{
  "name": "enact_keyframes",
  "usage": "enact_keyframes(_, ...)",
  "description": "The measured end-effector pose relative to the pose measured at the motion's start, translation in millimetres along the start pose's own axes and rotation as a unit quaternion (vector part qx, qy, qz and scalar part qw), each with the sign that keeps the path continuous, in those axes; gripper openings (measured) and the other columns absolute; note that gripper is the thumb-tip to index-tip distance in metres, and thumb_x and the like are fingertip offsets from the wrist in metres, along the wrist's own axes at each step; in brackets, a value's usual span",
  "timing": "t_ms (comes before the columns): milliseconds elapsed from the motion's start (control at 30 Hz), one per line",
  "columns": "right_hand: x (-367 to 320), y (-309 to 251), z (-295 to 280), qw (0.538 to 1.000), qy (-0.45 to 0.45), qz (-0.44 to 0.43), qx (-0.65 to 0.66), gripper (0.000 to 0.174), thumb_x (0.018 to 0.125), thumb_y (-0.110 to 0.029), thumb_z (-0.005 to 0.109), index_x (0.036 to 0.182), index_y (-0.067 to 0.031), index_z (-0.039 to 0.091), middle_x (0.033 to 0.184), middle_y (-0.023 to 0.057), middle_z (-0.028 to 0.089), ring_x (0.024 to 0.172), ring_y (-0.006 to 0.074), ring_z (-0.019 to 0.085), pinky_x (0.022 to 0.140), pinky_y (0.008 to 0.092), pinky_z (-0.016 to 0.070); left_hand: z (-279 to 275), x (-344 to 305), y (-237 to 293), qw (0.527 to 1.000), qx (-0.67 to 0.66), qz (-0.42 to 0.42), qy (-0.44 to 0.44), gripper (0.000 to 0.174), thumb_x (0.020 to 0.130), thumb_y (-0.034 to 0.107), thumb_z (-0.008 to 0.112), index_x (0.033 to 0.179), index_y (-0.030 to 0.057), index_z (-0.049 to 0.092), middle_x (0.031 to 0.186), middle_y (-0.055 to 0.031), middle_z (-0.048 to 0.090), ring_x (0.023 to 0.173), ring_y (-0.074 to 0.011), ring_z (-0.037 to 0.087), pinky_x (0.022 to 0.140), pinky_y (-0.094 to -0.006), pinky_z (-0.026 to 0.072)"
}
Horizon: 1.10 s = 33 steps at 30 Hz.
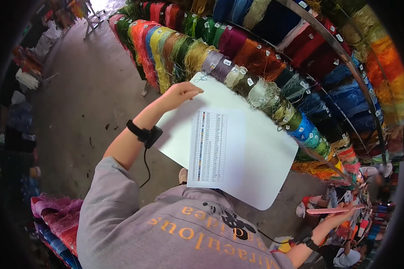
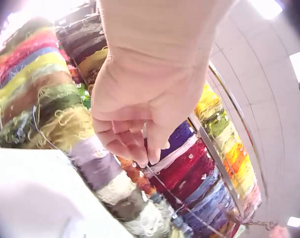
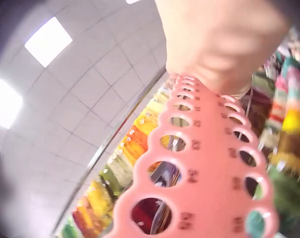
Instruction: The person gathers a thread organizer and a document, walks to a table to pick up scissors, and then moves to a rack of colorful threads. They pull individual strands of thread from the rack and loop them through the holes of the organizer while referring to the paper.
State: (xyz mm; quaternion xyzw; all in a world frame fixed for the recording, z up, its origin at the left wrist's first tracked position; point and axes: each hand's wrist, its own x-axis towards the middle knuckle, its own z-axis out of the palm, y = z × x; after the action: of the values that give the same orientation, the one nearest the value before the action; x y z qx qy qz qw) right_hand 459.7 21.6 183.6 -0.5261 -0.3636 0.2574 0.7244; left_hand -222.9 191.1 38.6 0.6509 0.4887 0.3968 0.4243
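My left hand (image 1: pixel 180 95) is held over the upper left of a white board (image 1: pixel 265 148), its fingers bent and the thumb tip near the index fingertip. In the left wrist view this hand (image 2: pixel 145 109) overlaps the yarn rack; I cannot tell if a fine thread is between the fingertips. A small blue-grey thread loop (image 1: pixel 201 78) lies at the board's upper corner. Out to the right, my right hand (image 1: pixel 339 217) grips a pink thread-holder card (image 3: pixel 214 163) at one end. Scalloped edges, holes and printed numbers run along both sides of the card.
A printed chart (image 1: pixel 211 145) lies on the board in front of my body. Beyond it curves a rack of coloured thread hanks (image 1: pixel 256 56) with white tags and metal rails. More hanks (image 1: pixel 60 219) are at lower left, and another person (image 1: pixel 345 258) is at lower right.
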Motion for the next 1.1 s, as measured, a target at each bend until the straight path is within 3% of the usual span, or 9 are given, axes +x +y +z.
enact_keyframes(33,-14.2,-3.6,28.1,0.979,0.162,-0.079,-0.093,0.049,0.091,-0.039,0.053,0.124,-0.0027,0.047,0.103,0.0094,0.059,0.071,0.0118,0.053,0.053,0.0197,0.0433,3.4,-9.9,-0.6,0.997,0.073,0.025,0.003,0.022,0.088,0.017,0.059,0.104,0.0041,0.067,0.098,-0.0101,0.065,0.086,-0.0213,0.060,0.079,-0.0328,0.0478)
enact_keyframes(133,-23.4,20.9,56.9,0.986,0.137,0.015,-0.090,0.050,0.091,-0.038,0.054,0.126,-0.0038,0.044,0.107,0.0120,0.058,0.074,0.0145,0.055,0.056,0.0225,0.0475,28.6,-37.0,-5.0,0.975,0.169,0.129,-0.057,0.023,0.085,0.016,0.060,0.104,0.0043,0.065,0.109,-0.0123,0.063,0.099,-0.0278,0.059,0.088,-0.0373,0.0456)
enact_keyframes(333,-83.8,90.6,166.7,0.976,-0.079,0.131,-0.153,0.045,0.092,-0.033,0.053,0.126,-0.0050,0.043,0.109,0.0122,0.057,0.078,0.0137,0.060,0.058,0.0224,0.0467,79.9,-75.4,-17.0,0.924,0.352,0.137,-0.063,0.044,0.080,0.024,0.065,0.121,0.0101,0.054,0.125,-0.0114,0.051,0.116,-0.0301,0.048,0.098,-0.0392,0.0400)
enact_keyframes(533,-130.9,168.8,241.0,0.881,-0.370,0.146,-0.254,0.048,0.088,-0.026,0.059,0.127,-0.0022,0.043,0.094,0.0062,0.062,0.078,0.0112,0.058,0.066,0.0259,0.0460,77.5,-61.5,-18.8,0.923,0.362,0.108,-0.079,0.050,0.080,0.026,0.066,0.125,0.0114,0.051,0.131,-0.0106,0.046,0.121,-0.0289,0.044,0.103,-0.0421,0.0352)
enact_keyframes(633,-147.5,182.0,289.3,0.837,-0.405,0.145,-0.337,0.056,0.085,-0.034,0.062,0.127,-0.0026,0.042,0.095,0.0128,0.062,0.085,0.0193,0.062,0.070,0.0326,0.0489,81.4,-53.3,-31.7,0.920,0.365,0.123,-0.076,0.051,0.080,0.025,0.065,0.127,0.0117,0.050,0.132,-0.0101,0.046,0.123,-0.0273,0.043,0.106,-0.0458,0.0318)
enact_keyframes(767,-151.5,203.8,325.9,0.727,-0.441,-0.024,-0.526,0.067,0.082,-0.048,0.059,0.130,-0.0042,0.040,0.102,0.0224,0.058,0.092,0.0347,0.062,0.074,0.0436,0.0501,83.6,-46.0,-34.1,0.916,0.375,0.112,-0.093,0.050,0.080,0.023,0.065,0.127,0.0126,0.050,0.136,-0.0093,0.041,0.128,-0.0252,0.038,0.108,-0.0514,0.0284)
enact_keyframes(900,-152.3,196.5,343.0,0.614,-0.487,-0.011,-0.622,0.075,0.081,-0.055,0.057,0.133,-0.0050,0.038,0.108,0.0238,0.052,0.095,0.0386,0.060,0.075,0.0450,0.0504,77.0,-32.6,-29.7,0.904,0.395,0.139,-0.082,0.044,0.080,0.020,0.066,0.121,0.0109,0.055,0.126,-0.0111,0.051,0.118,-0.0258,0.049,0.101,-0.0464,0.0375)
enact_keyframes(1000,-151.1,195.9,343.6,0.595,-0.490,-0.039,-0.637,0.071,0.081,-0.054,0.058,0.130,-0.0054,0.041,0.107,0.0227,0.051,0.094,0.0377,0.060,0.074,0.0442,0.0508,68.7,2.5,-27.2,0.962,0.254,0.089,-0.053,0.030,0.081,0.017,0.064,0.111,0.0086,0.063,0.109,-0.0121,0.061,0.102,-0.0269,0.058,0.089,-0.0403,0.0456)
enact_keyframes(1100,-145.6,195.1,337.7,0.619,-0.491,-0.078,-0.608,0.061,0.084,-0.049,0.058,0.125,-0.0051,0.046,0.104,0.0214,0.051,0.091,0.0367,0.061,0.072,0.0440,0.0509,60.1,36.3,-20.3,0.970,0.207,-0.035,0.125,0.021,0.085,0.017,0.059,0.102,0.0076,0.067,0.095,-0.0121,0.064,0.089,-0.0284,0.062,0.078,-0.0372,0.0477)
